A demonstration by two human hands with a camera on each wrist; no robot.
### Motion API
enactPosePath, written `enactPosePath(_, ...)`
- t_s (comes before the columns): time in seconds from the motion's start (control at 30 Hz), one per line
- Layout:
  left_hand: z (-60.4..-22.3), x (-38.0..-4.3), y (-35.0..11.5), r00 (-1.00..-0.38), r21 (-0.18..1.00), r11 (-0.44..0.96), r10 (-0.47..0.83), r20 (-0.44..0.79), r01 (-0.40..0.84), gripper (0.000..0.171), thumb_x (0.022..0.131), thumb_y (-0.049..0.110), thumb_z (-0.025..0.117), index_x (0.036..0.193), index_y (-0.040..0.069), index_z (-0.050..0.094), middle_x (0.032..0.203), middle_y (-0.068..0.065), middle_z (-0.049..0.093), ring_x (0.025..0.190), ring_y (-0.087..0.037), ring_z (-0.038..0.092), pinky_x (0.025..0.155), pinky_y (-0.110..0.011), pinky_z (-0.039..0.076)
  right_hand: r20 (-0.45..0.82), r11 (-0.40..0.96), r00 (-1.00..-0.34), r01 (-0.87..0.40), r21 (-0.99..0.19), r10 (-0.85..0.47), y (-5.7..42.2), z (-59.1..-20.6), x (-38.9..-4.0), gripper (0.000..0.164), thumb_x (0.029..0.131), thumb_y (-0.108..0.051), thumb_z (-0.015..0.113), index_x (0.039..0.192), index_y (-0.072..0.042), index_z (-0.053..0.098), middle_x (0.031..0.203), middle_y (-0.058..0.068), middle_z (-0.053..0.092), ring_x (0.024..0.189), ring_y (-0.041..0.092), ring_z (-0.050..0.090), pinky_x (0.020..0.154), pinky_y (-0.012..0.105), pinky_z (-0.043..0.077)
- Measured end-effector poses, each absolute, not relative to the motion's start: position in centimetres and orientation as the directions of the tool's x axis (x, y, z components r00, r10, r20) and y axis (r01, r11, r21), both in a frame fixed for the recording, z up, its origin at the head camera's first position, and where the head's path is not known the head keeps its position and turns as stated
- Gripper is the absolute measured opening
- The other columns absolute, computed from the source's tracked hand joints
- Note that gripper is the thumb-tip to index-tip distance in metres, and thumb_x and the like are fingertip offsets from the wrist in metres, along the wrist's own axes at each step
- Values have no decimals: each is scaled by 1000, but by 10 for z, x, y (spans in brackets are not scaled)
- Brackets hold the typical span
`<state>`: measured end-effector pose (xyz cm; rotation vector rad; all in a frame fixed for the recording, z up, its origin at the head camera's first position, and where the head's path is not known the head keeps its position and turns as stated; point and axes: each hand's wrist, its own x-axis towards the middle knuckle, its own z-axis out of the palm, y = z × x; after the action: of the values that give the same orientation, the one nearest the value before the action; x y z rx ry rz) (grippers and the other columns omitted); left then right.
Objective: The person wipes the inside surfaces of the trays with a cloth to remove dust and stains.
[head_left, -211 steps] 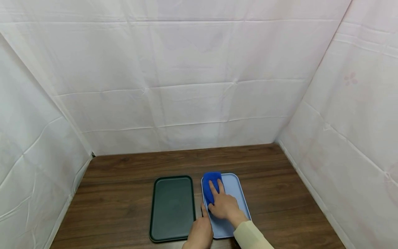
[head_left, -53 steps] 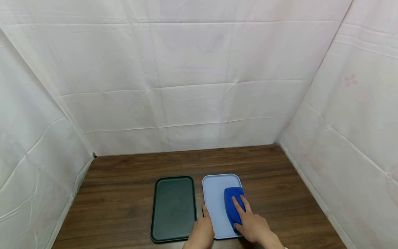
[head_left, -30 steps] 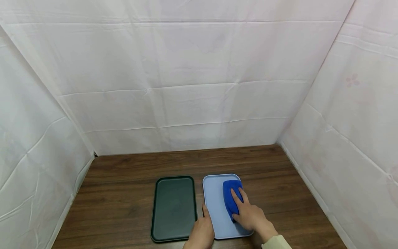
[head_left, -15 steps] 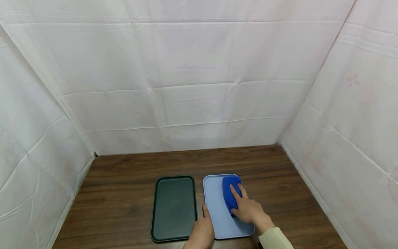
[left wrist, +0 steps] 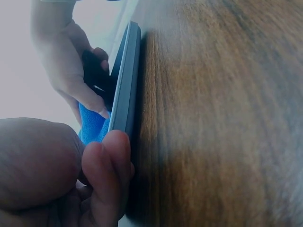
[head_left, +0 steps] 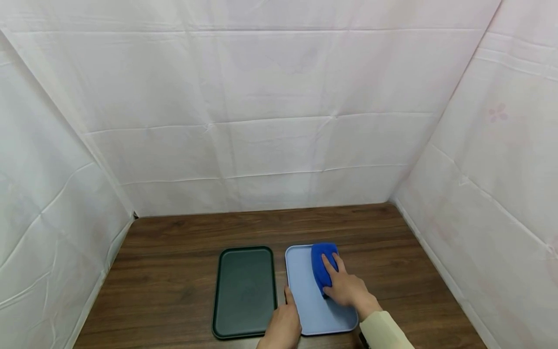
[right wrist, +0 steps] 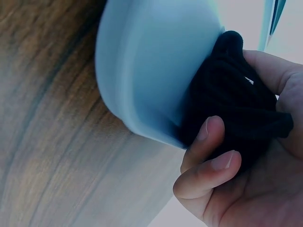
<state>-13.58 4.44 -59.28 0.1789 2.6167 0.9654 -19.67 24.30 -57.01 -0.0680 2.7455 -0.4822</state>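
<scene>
A light blue tray (head_left: pixel 307 310) lies on the wooden table. At its left rim, my left hand (head_left: pixel 283 327) steadies it; in the left wrist view the fingers (left wrist: pixel 113 165) curl at the edge of the tray (left wrist: pixel 125 80). My right hand (head_left: pixel 346 288) grips a fuzzy blue cloth (head_left: pixel 322 249) over the tray's far right part, two fingers spread on top. The right wrist view shows a folded black part of the cloth (right wrist: pixel 232 99) between thumb and fingers, close to the tray's raised rim (right wrist: pixel 128 94).
A dark green tray (head_left: pixel 244 291) lies to the left of the light blue one, with a narrow gap between them. White sheets (head_left: pixel 261 145) hang behind and on both sides of the wooden table (head_left: pixel 174 261).
Seven seconds ago the cloth was on the tray's left side; then it was at the near right. Since then my right hand has slid it along the right side to the far end.
</scene>
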Motion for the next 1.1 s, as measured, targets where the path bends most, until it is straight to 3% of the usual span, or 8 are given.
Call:
enactPosePath(0.57,-591,-138,44,-916,636,772,248,-314,-10,77,89,-8,65,155,-16,26,55,-12,54,45,-26,55,46,-41,46,-301,950,-949,3,-312,-96,236,-572,-196,88,94,-29,70,167,-20,22,173,21,11,54,24,55,49,39,43)
enactPosePath(0.93,-589,-139,43,-911,644,765,264,-318,-2,76,91,-7,64,156,-16,25,52,-10,52,41,-24,50,42,-37,40,-284,959,-953,-18,-284,-102,229,-574,-197,88,93,-31,71,166,-19,24,172,23,13,64,27,61,54,43,49)
enactPosePath(1.1,-590,-139,43,-912,650,760,265,-313,-2,76,90,-7,64,155,-16,26,52,-10,51,40,-23,49,41,-36,37,-274,956,-954,-35,-290,-118,225,-574,-198,87,94,-31,71,166,-18,25,171,24,14,78,32,69,57,44,52)
